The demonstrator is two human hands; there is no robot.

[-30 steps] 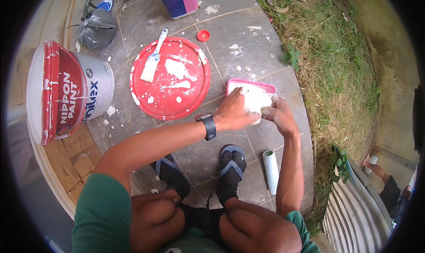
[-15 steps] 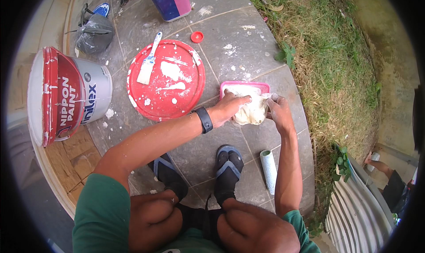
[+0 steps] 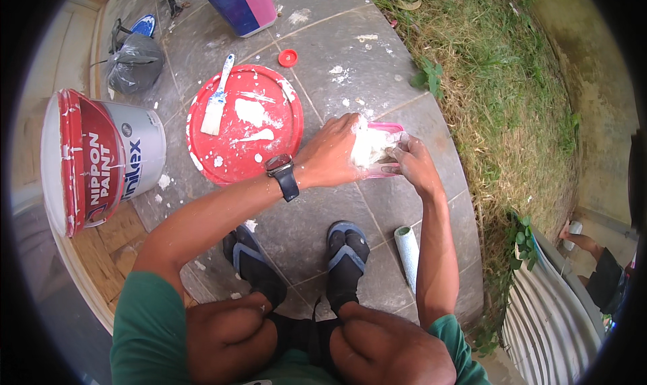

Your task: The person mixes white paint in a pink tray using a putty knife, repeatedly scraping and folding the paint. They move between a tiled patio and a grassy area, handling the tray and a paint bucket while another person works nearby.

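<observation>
A soft white powdery lump (image 3: 368, 147), apparently in a thin plastic bag, is held over a pink plastic tub (image 3: 387, 127) on the tiles. My left hand (image 3: 331, 152), back upward and a watch at its wrist, is closed on the lump's left side; its fingertips are mostly hidden. On the other side, my right hand (image 3: 416, 164) pinches the lump's edge, its fingers dusted white. To the left lies a red bucket lid (image 3: 195, 149) spattered with white, with a paintbrush (image 3: 217, 105) resting on it.
A large paint bucket (image 3: 145, 139) stands at the left, near a dark plastic bag (image 3: 137, 65). A blue-and-pink container (image 3: 239, 7) and a small red cap (image 3: 288, 58) are farther off. A roller sleeve (image 3: 406, 253) lies right of my feet. Grass (image 3: 499, 115) borders the tiles.
My left hand has turned so its back faces up and covers more of the lump. The lump has tilted and shifted left, uncovering the tub's right part. My right hand still pinches its edge.
</observation>
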